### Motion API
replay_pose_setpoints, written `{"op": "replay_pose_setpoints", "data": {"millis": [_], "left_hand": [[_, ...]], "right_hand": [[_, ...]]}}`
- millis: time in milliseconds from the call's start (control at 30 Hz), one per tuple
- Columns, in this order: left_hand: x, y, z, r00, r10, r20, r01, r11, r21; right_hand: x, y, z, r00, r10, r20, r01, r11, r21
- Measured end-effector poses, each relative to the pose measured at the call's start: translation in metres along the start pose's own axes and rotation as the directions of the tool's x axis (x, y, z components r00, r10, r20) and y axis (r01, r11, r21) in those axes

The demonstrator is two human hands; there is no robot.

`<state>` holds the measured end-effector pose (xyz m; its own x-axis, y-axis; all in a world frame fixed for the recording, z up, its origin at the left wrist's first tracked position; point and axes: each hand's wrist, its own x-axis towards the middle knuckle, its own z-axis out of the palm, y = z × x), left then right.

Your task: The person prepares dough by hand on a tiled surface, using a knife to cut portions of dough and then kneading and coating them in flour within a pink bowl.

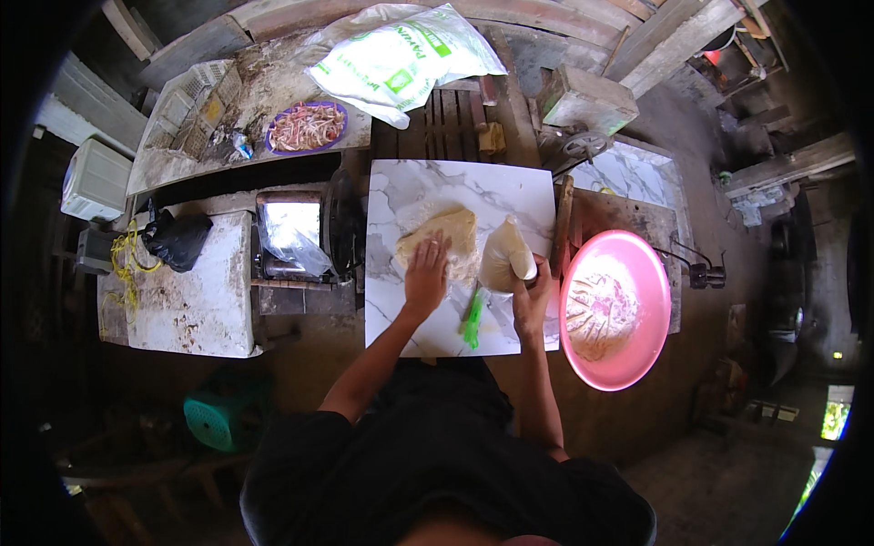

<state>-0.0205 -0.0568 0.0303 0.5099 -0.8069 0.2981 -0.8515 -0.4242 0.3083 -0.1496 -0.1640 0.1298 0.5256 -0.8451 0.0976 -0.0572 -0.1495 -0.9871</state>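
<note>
My left hand [426, 271] lies with its fingers spread on a slab of pale yellow dough [453, 230], on a white marbled board [391, 314]. Loose flour surrounds the dough. To its right, my right hand [532, 298] grips the lower right side of a clear plastic bag [503, 255] filled with something cream-coloured, perhaps flour. The bag stands on the board, its top narrowing away from me. Between my hands, near the front, lies a bright green object [472, 320], thin and handle-like; its kind is unclear.
A pink basin [657, 314] of flour stands at the board's right edge. Left of the board is a dark machine [341, 227] with a clear plastic sheet. Beyond are a white sack [410, 64], a purple-rimmed plate [344, 127] of shredded food and a crate [193, 109]. A green stool [208, 420] stands lower left.
</note>
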Motion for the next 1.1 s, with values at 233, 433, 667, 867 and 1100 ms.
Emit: {"op": "replay_pose_setpoints", "data": {"millis": [233,433,667,867,1100], "left_hand": [[0.035,-0.014,0.021,0.969,-0.244,0.05,0.243,0.97,0.022],[-0.018,0.009,-0.009,0.997,-0.036,0.066,0.036,0.999,0.005],[-0.005,-0.013,-0.021,0.984,-0.136,0.116,0.132,0.99,0.041],[0.002,-0.051,-0.004,0.938,-0.346,0.033,0.342,0.901,-0.269],[0.028,-0.049,0.001,0.93,-0.359,0.083,0.368,0.893,-0.258]], "right_hand": [[-0.003,-0.015,-0.002,0.998,-0.008,0.06,0.003,0.997,0.075],[-0.001,-0.018,-0.004,0.999,0.037,-0.007,-0.037,0.999,0.038],[0.001,-0.038,-0.005,0.979,0.067,0.195,-0.035,0.986,-0.162],[0.017,-0.042,0.0,0.929,-0.008,0.37,0.065,0.988,-0.142],[0.041,-0.047,0.012,0.868,-0.015,0.496,0.081,0.99,-0.111]]}}
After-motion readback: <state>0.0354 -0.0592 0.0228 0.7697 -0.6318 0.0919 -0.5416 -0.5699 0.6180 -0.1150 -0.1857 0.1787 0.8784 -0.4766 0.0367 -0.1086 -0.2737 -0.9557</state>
